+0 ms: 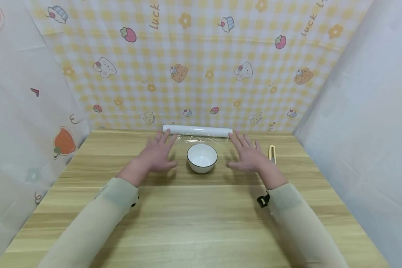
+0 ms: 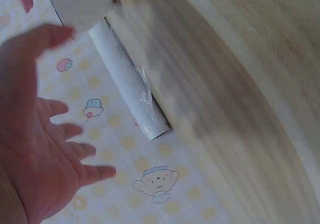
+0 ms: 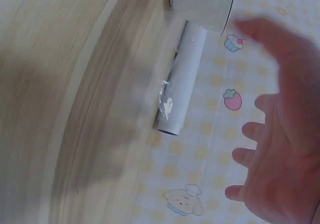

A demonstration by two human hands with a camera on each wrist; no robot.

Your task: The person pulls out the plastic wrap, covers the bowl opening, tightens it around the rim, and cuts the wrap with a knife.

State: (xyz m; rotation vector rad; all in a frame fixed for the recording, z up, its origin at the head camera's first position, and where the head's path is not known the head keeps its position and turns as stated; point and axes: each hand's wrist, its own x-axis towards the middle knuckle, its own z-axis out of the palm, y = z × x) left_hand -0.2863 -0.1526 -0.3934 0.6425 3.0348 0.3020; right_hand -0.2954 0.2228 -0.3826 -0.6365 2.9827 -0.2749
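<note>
A white bowl with a dark rim [image 1: 202, 156] stands upright on the wooden table. Behind it lies a white roll of clear film [image 1: 197, 130], its loose edge spread toward the bowl. My left hand [image 1: 156, 155] is left of the bowl with fingers spread, holding nothing; my right hand [image 1: 249, 156] mirrors it on the right. In the left wrist view, the left hand [image 2: 45, 154] faces the roll [image 2: 127, 82] with a gap between. The right wrist view has the right hand [image 3: 285, 159] apart from the roll [image 3: 184, 79]. Head-view fingertips overlap the roll's ends.
A yellow cutter [image 1: 272, 153] lies on the table just beyond my right hand, partly hidden by it. A checked, patterned cloth [image 1: 201, 74] hangs behind the table [image 1: 201, 223], and pale cloths hang at both sides.
</note>
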